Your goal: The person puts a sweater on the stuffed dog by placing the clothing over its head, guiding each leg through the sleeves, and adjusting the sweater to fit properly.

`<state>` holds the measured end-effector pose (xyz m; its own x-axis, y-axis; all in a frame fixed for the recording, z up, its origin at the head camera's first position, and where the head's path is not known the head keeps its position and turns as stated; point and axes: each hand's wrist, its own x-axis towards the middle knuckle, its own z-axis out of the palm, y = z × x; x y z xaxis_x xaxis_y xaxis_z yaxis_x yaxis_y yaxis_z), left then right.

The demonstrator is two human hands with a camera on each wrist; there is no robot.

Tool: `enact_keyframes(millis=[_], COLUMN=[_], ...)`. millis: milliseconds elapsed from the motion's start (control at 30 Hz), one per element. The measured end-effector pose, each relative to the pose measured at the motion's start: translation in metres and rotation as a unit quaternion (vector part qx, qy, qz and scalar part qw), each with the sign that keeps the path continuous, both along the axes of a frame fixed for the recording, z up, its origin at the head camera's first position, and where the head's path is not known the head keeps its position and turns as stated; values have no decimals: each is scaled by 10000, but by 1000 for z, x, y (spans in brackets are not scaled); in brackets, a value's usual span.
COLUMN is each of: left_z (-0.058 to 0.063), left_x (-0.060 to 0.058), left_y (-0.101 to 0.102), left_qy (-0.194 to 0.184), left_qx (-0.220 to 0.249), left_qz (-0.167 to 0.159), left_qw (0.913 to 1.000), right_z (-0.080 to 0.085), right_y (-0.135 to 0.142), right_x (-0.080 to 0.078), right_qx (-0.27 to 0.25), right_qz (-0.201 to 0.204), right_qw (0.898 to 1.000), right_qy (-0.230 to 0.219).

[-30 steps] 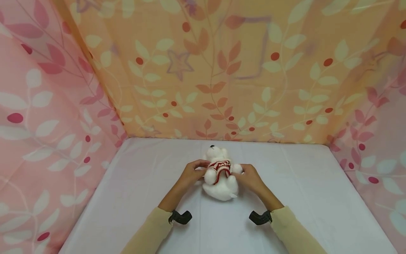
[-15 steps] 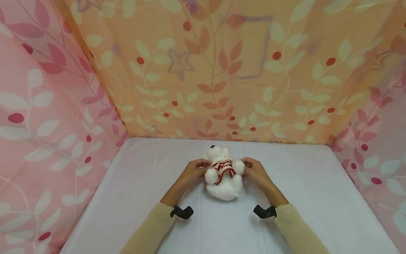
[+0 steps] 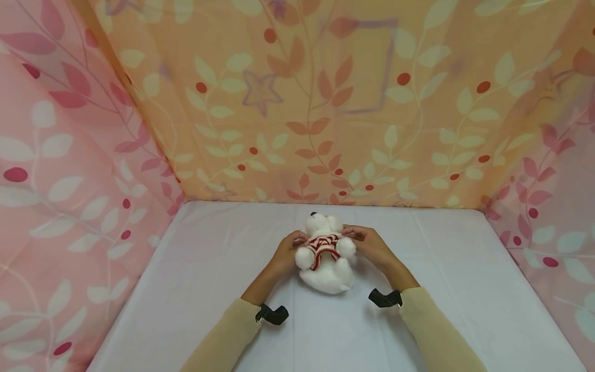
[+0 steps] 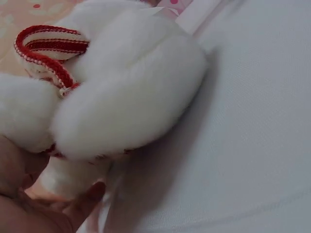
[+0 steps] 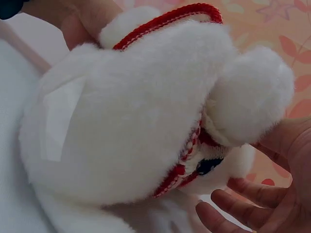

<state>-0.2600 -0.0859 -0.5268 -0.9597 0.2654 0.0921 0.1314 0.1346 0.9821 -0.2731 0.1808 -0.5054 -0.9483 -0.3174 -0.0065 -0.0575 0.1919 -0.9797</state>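
Observation:
A white teddy bear (image 3: pixel 327 277) in a red-and-white striped knit sweater (image 3: pixel 324 245) leans back on the white table, head toward the back wall, black nose pointing up. At the bear's left side in the head view, my left hand (image 3: pixel 285 252) holds it by the arm, the thumb by the round paw (image 4: pixel 26 111) and fingers lower down behind it. On the opposite side my right hand (image 3: pixel 374 248) touches the bear's shoulder and arm; its fingers (image 5: pixel 243 208) are spread apart in the right wrist view, thumb behind the other paw (image 5: pixel 257 97). A white tag (image 5: pixel 62 119) shows on the bear's fur.
The white cloth-covered table (image 3: pixel 209 243) ends at an orange leaf-patterned curtain (image 3: pixel 223 124) behind. Pink patterned curtains (image 3: pixel 56 206) stand along both sides. Black wrist cameras (image 3: pixel 274 314) are strapped at both cuffs.
My right hand has moved up from the bear's lower side to its shoulder, fingers loosening. The bear has shifted right, then slightly back left. The left hand stays at its side.

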Motion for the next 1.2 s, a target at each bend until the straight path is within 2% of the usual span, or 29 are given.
enact_keyframes(millis=[100, 233, 400, 567, 667, 833, 933, 1033, 1133, 1200], left_z=[3, 7, 7, 5, 3, -4, -6, -5, -2, 1], left_x=[3, 6, 6, 6, 6, 7, 13, 20, 28, 32], left_y=[3, 8, 11, 11, 11, 13, 14, 14, 12, 9], left_qy=[-42, 136, 332, 434, 759, 1389, 1165, 613, 188, 79], left_qx=[99, 86, -248, -616, -846, -1215, -1220, -1036, -853, -768], left_qz=[19, 125, 511, 758, 863, 1018, 999, 993, 1092, 1089], left_qw=[9999, 9998, 9978, 9943, 9898, 9775, 9806, 9878, 9902, 9910], right_z=[-1, -1, 0, -8, -10, -13, -16, -18, -16, -14], right_y=[-4, -11, -16, -16, -18, -20, -18, -15, -12, -9], right_x=[-2, -1, 2, 4, 6, 7, 11, 21, 33, 43], right_qx=[-19, 111, 319, 564, 607, 730, 793, 964, 1238, 1415], right_qz=[-204, -636, -1173, -1382, -1511, -1692, -1703, -1734, -1921, -2013], right_qw=[9997, 9979, 9918, 9862, 9834, 9801, 9797, 9778, 9711, 9663], right_qy=[-123, -3, 398, 720, 799, 743, 700, 668, 685, 761])
